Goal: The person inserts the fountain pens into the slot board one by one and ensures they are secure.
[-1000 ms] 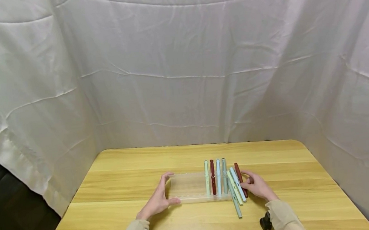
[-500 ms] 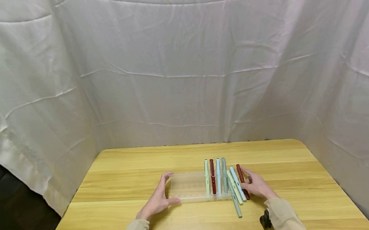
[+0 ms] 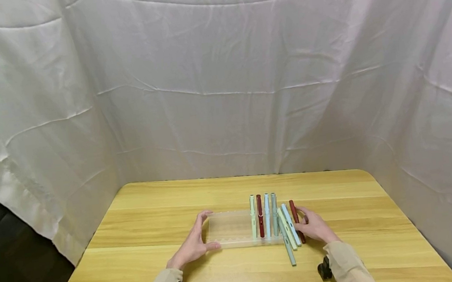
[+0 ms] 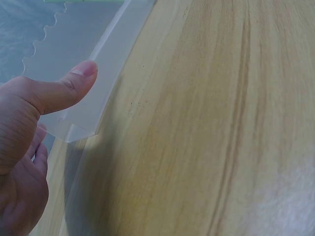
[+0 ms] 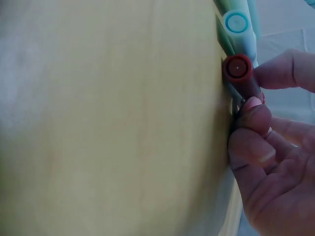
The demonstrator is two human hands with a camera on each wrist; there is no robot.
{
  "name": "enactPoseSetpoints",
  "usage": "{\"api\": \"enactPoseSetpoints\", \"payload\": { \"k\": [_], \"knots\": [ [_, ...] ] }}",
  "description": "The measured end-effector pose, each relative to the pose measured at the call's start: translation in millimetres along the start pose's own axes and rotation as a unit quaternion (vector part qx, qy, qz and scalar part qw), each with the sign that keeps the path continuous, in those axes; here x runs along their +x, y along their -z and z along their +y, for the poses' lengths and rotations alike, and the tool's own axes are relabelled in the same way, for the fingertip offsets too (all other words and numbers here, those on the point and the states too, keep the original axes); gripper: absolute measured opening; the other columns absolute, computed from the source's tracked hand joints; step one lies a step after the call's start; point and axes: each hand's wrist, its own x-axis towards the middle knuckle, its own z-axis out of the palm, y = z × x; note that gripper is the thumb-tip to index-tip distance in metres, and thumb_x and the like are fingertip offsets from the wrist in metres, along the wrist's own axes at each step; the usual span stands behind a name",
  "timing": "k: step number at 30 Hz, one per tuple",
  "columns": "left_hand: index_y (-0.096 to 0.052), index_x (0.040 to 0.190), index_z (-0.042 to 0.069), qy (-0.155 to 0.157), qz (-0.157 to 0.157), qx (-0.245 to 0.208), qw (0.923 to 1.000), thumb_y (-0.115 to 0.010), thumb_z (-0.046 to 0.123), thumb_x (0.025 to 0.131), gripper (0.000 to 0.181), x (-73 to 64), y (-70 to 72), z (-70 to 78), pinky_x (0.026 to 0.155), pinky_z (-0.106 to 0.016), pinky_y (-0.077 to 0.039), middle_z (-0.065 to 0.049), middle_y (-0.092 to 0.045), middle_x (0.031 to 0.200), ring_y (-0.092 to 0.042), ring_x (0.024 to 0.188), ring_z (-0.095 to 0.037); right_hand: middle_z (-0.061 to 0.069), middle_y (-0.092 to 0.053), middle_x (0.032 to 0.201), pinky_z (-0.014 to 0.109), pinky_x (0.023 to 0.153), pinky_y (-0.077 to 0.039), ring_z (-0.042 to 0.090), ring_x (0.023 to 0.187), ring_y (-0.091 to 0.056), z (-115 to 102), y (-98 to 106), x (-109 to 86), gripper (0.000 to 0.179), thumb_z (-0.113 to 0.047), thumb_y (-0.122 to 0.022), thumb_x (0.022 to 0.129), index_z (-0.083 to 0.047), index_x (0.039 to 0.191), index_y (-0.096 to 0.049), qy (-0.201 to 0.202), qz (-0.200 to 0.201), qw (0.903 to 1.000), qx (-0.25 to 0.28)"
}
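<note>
A clear plastic pen rack (image 3: 229, 228) lies on the table, its left end gripped between the thumb and fingers of my left hand (image 3: 192, 243). In the left wrist view the thumb rests on the rack's front strip (image 4: 106, 73). Across the right part of the rack lie a pale green pen (image 3: 253, 219), a dark red pen (image 3: 261, 220), a light blue pen (image 3: 268, 217) and a grey-green pen (image 3: 275, 214). My right hand (image 3: 316, 228) pinches another dark red pen (image 5: 237, 68) between thumb and fingers, low at the table.
Beside the rack's right end, a loose grey-green pen (image 3: 290, 252), pale green pen (image 3: 288, 234) and light blue pen (image 3: 291, 224) lie slanted and close together. The wooden table (image 3: 154, 205) is surrounded by light curtains (image 3: 220, 90). A black object (image 3: 1, 259) stands at the left.
The dark red pen at my right hand has shifted slightly right, widening the gap to the loose light blue pen. My left hand and the rack stay about where they were.
</note>
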Motion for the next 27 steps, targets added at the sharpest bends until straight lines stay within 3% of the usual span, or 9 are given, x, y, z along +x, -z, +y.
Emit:
{"api": "enactPoseSetpoints", "payload": {
  "k": [7, 14, 27],
  "knots": [
    [-0.028, 0.151, 0.007, 0.0, 0.003, 0.0, 1.0, -0.086, 0.013, 0.078, 0.094, 0.1, 0.1, 0.1, 0.125, -0.067, -0.014, -0.02, -0.028, 0.162, -0.022, 0.153, -0.045, 0.004, -0.054, 0.069, 0.023, 0.05, -0.041, 0.014, 0.056, -0.048, -1.1, 1.8, -2.9, 0.079, -0.011, -0.068, 0.089, 0.002, 0.156, -0.027, -0.016, -0.018, 0.9995, 0.019],
    [-0.028, 0.151, 0.008, 0.001, 0.003, 0.003, 1.0, -0.085, 0.015, 0.078, 0.093, -0.3, -0.8, -1.5, 0.125, -0.068, -0.014, -0.019, -0.028, 0.162, -0.022, 0.153, -0.045, 0.003, -0.051, 0.066, 0.024, 0.049, -0.04, 0.015, 0.055, -0.048, 0.2, 1.7, -4.7, 0.081, -0.009, -0.067, 0.088, -0.001, 0.158, -0.026, -0.015, -0.022, 0.9995, 0.017],
    [-0.028, 0.151, 0.009, -0.002, 0.005, 0.002, 1.0, -0.086, 0.016, 0.078, 0.093, 0.5, -1.3, -3.0, 0.125, -0.068, -0.014, -0.018, -0.028, 0.162, -0.022, 0.153, -0.046, -0.001, -0.045, 0.061, 0.023, 0.051, -0.036, 0.01, 0.053, -0.039, 0.7, 2.5, -2.4, 0.065, -0.015, -0.059, 0.098, -0.008, 0.157, -0.033, 0.021, -0.012, 0.9994, -0.025]
  ]
}}
